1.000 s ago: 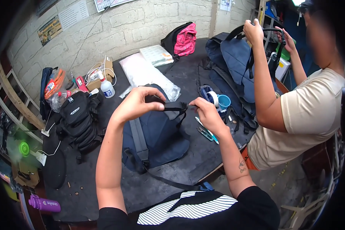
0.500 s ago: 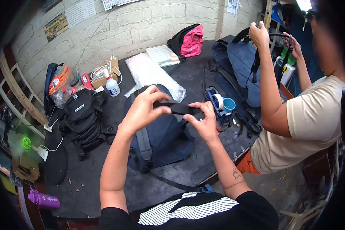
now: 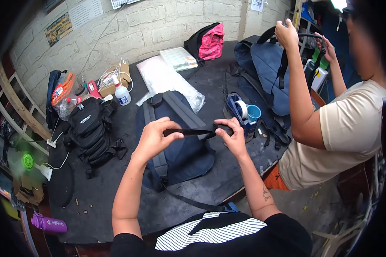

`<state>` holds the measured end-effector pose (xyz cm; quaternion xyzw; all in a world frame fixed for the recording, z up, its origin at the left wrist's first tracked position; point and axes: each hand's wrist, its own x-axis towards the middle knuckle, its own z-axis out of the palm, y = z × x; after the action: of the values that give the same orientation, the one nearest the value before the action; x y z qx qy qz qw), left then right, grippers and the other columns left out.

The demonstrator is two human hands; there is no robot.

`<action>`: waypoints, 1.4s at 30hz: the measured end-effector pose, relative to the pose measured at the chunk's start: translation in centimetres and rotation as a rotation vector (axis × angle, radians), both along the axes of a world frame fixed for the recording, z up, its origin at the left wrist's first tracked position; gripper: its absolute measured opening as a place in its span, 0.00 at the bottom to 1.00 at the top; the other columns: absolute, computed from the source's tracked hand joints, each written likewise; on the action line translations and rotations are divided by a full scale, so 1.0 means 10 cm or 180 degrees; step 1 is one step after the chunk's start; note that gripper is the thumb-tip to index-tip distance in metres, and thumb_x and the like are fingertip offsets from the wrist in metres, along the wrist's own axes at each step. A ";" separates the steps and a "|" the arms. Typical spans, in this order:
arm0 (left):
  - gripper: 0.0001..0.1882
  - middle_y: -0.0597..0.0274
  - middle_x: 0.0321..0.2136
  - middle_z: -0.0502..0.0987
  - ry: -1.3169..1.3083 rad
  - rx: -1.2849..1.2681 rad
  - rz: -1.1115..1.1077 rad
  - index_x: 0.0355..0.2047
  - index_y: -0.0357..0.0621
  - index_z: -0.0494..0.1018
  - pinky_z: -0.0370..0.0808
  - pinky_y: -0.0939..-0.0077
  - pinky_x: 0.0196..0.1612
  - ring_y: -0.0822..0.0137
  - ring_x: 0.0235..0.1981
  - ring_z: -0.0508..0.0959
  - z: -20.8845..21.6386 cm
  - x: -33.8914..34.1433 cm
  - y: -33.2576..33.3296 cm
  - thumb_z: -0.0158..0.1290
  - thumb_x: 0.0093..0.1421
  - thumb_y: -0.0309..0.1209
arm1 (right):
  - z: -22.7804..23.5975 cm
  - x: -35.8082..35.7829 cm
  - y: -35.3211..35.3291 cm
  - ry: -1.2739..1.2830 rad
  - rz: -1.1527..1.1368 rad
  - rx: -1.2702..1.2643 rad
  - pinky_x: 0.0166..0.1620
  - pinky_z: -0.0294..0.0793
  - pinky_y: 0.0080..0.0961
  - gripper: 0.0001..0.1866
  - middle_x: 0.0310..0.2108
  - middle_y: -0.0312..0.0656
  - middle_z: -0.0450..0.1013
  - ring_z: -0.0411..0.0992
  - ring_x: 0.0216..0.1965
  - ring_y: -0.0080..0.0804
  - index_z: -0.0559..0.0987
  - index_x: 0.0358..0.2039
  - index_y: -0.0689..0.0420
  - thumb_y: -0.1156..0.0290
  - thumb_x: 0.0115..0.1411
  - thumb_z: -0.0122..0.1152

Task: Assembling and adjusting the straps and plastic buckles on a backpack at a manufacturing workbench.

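One black strap runs between the left hand and right hand, the fingers of each gripping it, above the navy backpack lying on the worktop, grey shoulder straps uppermost.

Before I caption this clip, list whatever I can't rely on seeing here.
All in the head view:
Black strap: the part inside the left hand is hidden by that hand.
Dark piece in the right hand: partly covered by that hand; kind unclear.
White plastic package: near end partly hidden by the navy backpack.
Upper wall sheet: cut off by the top edge.
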<state>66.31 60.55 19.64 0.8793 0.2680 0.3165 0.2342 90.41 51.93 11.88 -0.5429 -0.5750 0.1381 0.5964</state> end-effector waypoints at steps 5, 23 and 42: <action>0.21 0.74 0.10 0.63 0.0105 -0.1450 0.0082 0.16 0.34 0.71 0.54 0.81 0.18 0.82 0.14 0.59 -0.34 -0.05 0.20 0.55 0.58 0.40 | -0.01 -0.12 -0.05 -0.0232 0.0048 -0.0056 0.42 0.61 0.21 0.17 0.30 0.35 0.61 0.60 0.34 0.27 0.79 0.38 0.58 0.69 0.46 0.68; 0.18 0.55 0.32 0.76 -0.0053 -0.0207 0.0495 0.40 0.42 0.69 0.60 0.60 0.54 0.57 0.46 0.73 -0.76 0.52 -0.51 0.55 0.46 0.22 | -0.30 -0.24 -0.09 -0.0776 -0.0039 -0.0173 0.41 0.62 0.28 0.18 0.29 0.40 0.60 0.60 0.35 0.35 0.78 0.37 0.59 0.72 0.43 0.68; 0.17 0.72 0.16 0.62 -0.1685 -0.3996 -0.0375 0.48 0.40 0.66 0.51 0.90 0.12 0.84 0.09 0.55 -1.15 0.50 -0.27 0.39 0.59 0.25 | -0.43 -0.38 -0.16 -0.0804 -0.0120 -0.0473 0.43 0.62 0.27 0.17 0.30 0.41 0.65 0.63 0.36 0.36 0.75 0.38 0.59 0.72 0.46 0.65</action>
<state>71.27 57.89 8.17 0.4830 0.2862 0.2922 0.7743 86.57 50.35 7.54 -0.6092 -0.6234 0.0996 0.4800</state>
